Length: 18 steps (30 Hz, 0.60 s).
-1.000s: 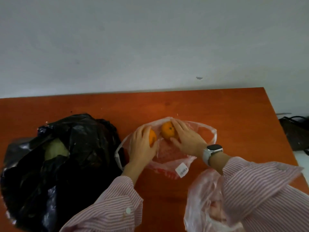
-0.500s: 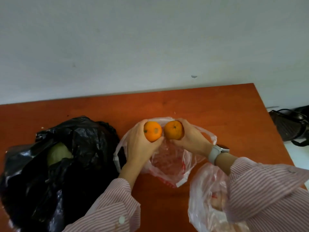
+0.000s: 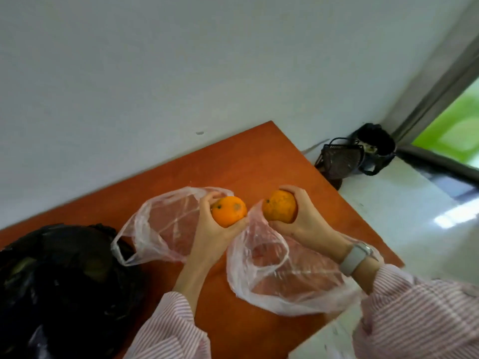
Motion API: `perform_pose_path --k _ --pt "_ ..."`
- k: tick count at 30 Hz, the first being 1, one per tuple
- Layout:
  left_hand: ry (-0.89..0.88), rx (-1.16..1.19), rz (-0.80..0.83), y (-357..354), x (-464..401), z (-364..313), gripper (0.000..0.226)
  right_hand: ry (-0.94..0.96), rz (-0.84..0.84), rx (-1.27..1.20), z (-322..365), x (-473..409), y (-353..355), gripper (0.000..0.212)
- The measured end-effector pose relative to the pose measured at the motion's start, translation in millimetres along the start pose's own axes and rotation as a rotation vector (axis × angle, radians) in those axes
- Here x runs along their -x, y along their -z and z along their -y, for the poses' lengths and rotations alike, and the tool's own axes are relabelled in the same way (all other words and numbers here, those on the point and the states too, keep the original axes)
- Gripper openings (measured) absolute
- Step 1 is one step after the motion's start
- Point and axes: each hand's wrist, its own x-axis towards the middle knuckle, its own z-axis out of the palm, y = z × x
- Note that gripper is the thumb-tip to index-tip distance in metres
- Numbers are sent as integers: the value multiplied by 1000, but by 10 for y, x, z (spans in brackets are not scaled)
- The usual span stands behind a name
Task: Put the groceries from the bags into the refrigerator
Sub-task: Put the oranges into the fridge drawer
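Observation:
My left hand point(image 3: 211, 235) grips an orange point(image 3: 229, 211) above the orange-brown table point(image 3: 248, 161). Just to its right, my right hand point(image 3: 303, 221) grips a second orange point(image 3: 280, 209); a grey watch sits on that wrist. Behind my left hand lies a clear pinkish plastic bag point(image 3: 160, 226), open and slack. A second clear bag point(image 3: 282, 278) lies under my right forearm with something pale red inside. At the left, a black plastic bag point(image 3: 62, 286) holds something green, partly hidden. The refrigerator is out of view.
A white wall runs behind the table. Right of the table is pale floor point(image 3: 404, 224) with a dark basket and a black bin point(image 3: 357, 154) in the corner. A window or door frame point(image 3: 440, 86) stands at the far right.
Both hands have lifted the oranges out of the clear bag and moved them apart. My view has swung to the right, so the floor and the corner now show.

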Motion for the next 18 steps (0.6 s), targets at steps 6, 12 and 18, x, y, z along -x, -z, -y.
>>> perform_pose_path --k 6,12,18 --pt "-131 -61 429 -1551 784 -538 60 -216 -322 -39 -759 1711 1056 73" --pt "-275 -135 872 -3293 2221 -863 64 -481 -724 -91 -1522 3967 1813 68" --pt "-335 -191 1303 -4599 3688 -1109 71 -699 -1077 -129 -1957 5808 2079 69"
